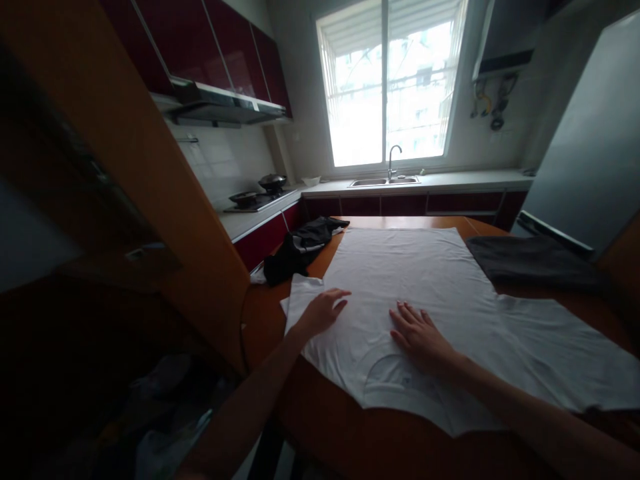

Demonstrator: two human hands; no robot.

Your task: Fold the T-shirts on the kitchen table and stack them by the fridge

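Observation:
A white T-shirt (415, 267) lies spread over a wooden table, its neckline toward me and its hem at the far edge. One sleeve stretches out to the right; the left sleeve is partly behind my arm. My left hand (325, 312) is over the left part of the shirt, fingers apart and holding nothing; whether it touches the cloth I cannot tell. Flat on the shirt above the neckline rests my right hand (420, 337), its fingers spread.
Dark clothes (303, 248) are heaped at the table's left edge. A folded dark grey cloth (533, 260) lies on the right of the wooden table (320, 407). Beyond stand a counter with a sink (370, 182), a stove (260, 200) with pans, and a fridge (585, 133).

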